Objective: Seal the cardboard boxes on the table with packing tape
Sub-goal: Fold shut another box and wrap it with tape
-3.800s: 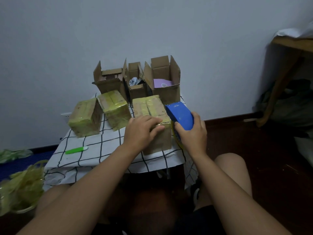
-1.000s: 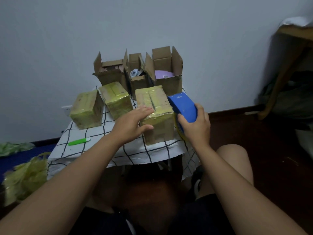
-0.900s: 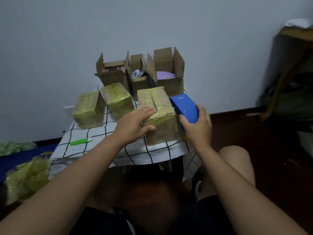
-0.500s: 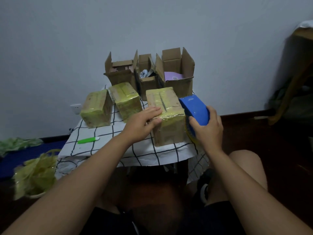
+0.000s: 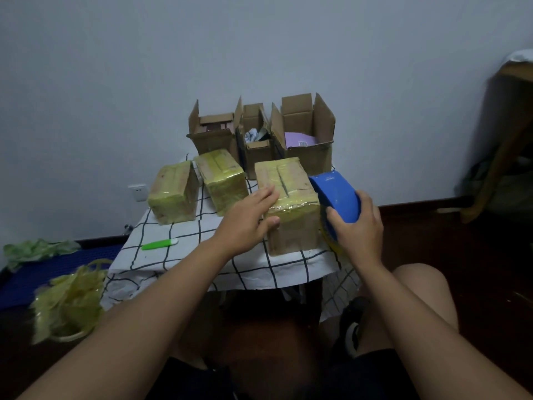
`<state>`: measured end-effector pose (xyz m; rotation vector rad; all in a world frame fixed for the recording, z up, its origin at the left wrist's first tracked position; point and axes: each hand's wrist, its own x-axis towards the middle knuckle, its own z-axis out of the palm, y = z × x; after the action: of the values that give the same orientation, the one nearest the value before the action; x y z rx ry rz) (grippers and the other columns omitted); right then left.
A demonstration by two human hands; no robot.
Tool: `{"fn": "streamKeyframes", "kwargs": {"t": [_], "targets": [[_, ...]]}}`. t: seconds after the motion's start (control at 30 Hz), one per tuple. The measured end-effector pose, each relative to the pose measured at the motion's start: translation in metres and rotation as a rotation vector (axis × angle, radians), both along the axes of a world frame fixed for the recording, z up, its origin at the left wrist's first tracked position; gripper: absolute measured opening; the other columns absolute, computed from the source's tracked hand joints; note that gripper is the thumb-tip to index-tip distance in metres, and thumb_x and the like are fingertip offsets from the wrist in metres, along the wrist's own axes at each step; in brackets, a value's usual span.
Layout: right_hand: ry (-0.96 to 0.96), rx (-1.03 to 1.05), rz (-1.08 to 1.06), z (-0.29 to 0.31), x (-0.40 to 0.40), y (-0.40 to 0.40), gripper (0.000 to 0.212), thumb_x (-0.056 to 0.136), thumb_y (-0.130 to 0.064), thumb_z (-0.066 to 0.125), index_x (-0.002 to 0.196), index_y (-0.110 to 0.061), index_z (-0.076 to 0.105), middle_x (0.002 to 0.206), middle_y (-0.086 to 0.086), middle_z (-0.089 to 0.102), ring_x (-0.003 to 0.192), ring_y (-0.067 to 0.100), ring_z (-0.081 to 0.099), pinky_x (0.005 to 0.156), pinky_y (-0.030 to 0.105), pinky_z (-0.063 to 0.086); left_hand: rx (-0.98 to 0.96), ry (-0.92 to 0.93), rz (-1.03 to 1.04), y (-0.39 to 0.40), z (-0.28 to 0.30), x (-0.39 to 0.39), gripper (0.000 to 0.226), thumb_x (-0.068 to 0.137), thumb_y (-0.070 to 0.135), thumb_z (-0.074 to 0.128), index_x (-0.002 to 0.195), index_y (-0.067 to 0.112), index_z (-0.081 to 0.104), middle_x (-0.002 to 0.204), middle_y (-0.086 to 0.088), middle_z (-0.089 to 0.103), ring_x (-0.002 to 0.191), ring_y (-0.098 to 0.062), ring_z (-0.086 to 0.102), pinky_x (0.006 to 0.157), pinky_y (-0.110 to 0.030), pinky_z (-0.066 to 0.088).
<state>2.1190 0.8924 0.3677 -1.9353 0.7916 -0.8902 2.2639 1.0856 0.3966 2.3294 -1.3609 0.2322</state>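
Observation:
A closed cardboard box (image 5: 291, 209) with yellowish tape over its top stands at the front of the small table (image 5: 184, 255). My left hand (image 5: 251, 217) lies on its left top edge, fingers straight, thumb against the front face. My right hand (image 5: 356, 229) grips a blue tape dispenser (image 5: 336, 194) pressed to the box's right side. Two other taped boxes (image 5: 173, 193) (image 5: 222, 181) sit to the left. Three open boxes (image 5: 213, 131) (image 5: 256, 140) (image 5: 305, 140) stand at the back.
A green utility knife (image 5: 160, 244) lies on the checked tablecloth at front left. Crumpled yellow tape (image 5: 67, 304) lies on the floor left of the table. A wooden chair (image 5: 501, 145) stands at the far right. My knees are under the table edge.
My left hand slid from gripping the box's front corner to lying flatter along its left top edge. The dispenser stays at the box's right side. The camera view shifted slightly.

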Motion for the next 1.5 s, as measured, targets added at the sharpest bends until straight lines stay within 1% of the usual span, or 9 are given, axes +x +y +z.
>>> {"fn": "streamKeyframes", "kwargs": {"t": [0.1,0.2,0.33,0.47,0.6,0.9,1.03,1.23,1.5], "targets": [[0.001,-0.002,0.001,-0.001,0.0,-0.001,0.063,0.087,-0.041,0.071,0.141,-0.025,0.042,0.121,0.002,0.046,0.097,0.015,0.045,0.076,0.031,0.039,-0.186,0.107,0.067,0.003,-0.009,-0.008,0.064,0.094,0.041,0.061,0.151,0.032,0.033,0.16,0.005,0.026,0.144,-0.015,0.027,0.112,-0.035,0.03],[0.005,-0.011,0.005,-0.001,0.002,-0.002,0.064,0.087,-0.041,0.071,0.142,-0.025,0.042,0.117,-0.001,0.043,0.097,0.015,0.046,0.075,0.029,0.038,-0.434,0.199,0.132,0.001,-0.018,-0.018,0.043,0.091,0.031,0.067,0.134,0.027,0.059,0.146,0.007,0.049,0.132,-0.008,0.045,0.105,-0.029,0.04],[0.007,-0.009,-0.001,-0.002,0.002,-0.003,0.064,0.086,-0.042,0.071,0.142,-0.026,0.042,0.116,-0.003,0.042,0.098,0.015,0.046,0.076,0.03,0.038,-0.496,0.214,0.176,0.001,-0.014,-0.018,0.029,0.09,0.018,0.068,0.119,0.023,0.07,0.135,0.007,0.059,0.124,-0.006,0.052,0.101,-0.012,0.037],[-0.006,-0.011,-0.002,-0.004,0.002,-0.003,0.065,0.086,-0.042,0.071,0.142,-0.026,0.042,0.116,-0.004,0.042,0.099,0.014,0.046,0.076,0.029,0.039,-0.507,0.333,0.124,0.011,-0.011,-0.013,0.036,0.091,0.018,0.069,0.125,0.025,0.066,0.133,0.012,0.06,0.121,-0.002,0.055,0.1,-0.024,0.047],[-0.015,-0.017,0.0,-0.005,0.002,-0.003,0.064,0.086,-0.042,0.071,0.141,-0.026,0.042,0.115,-0.004,0.041,0.098,0.015,0.047,0.076,0.03,0.04,-0.622,0.421,0.148,0.019,-0.014,-0.019,0.027,0.09,0.01,0.069,0.113,0.025,0.068,0.122,0.009,0.064,0.103,0.007,0.063,0.088,-0.016,0.051],[-0.022,-0.018,-0.014,-0.007,0.003,-0.003,0.065,0.085,-0.042,0.071,0.141,-0.026,0.043,0.116,-0.004,0.043,0.098,0.014,0.047,0.078,0.031,0.041,-0.519,0.219,0.147,0.015,-0.006,-0.015,0.012,0.091,0.008,0.067,0.099,0.016,0.071,0.113,0.006,0.061,0.098,0.013,0.056,0.074,-0.006,0.046],[-0.024,-0.023,-0.001,-0.008,0.002,-0.004,0.066,0.086,-0.042,0.071,0.142,-0.026,0.042,0.115,-0.004,0.042,0.097,0.014,0.048,0.077,0.031,0.043,-0.439,0.231,0.11,0.014,-0.001,-0.012,0.02,0.09,0.02,0.069,0.111,0.024,0.07,0.122,0.01,0.053,0.107,-0.002,0.056,0.086,-0.016,0.048],[-0.016,-0.017,0.0,-0.008,0.0,-0.003,0.066,0.086,-0.043,0.071,0.142,-0.027,0.041,0.114,-0.003,0.042,0.094,0.014,0.047,0.074,0.029,0.04,-0.324,-0.014,0.125,0.005,0.002,-0.008,0.006,0.088,0.007,0.067,0.085,0.011,0.066,0.097,0.0,0.062,0.092,-0.021,0.057,0.079,-0.044,0.05],[-0.024,-0.018,0.006,-0.008,0.0,-0.003,0.067,0.086,-0.043,0.071,0.143,-0.027,0.04,0.115,-0.002,0.043,0.096,0.014,0.048,0.076,0.031,0.045,-0.284,-0.009,0.08,-0.01,0.009,-0.014,0.024,0.089,0.026,0.069,0.111,0.016,0.069,0.117,0.004,0.06,0.109,-0.01,0.046,0.092,-0.03,0.039]]}}
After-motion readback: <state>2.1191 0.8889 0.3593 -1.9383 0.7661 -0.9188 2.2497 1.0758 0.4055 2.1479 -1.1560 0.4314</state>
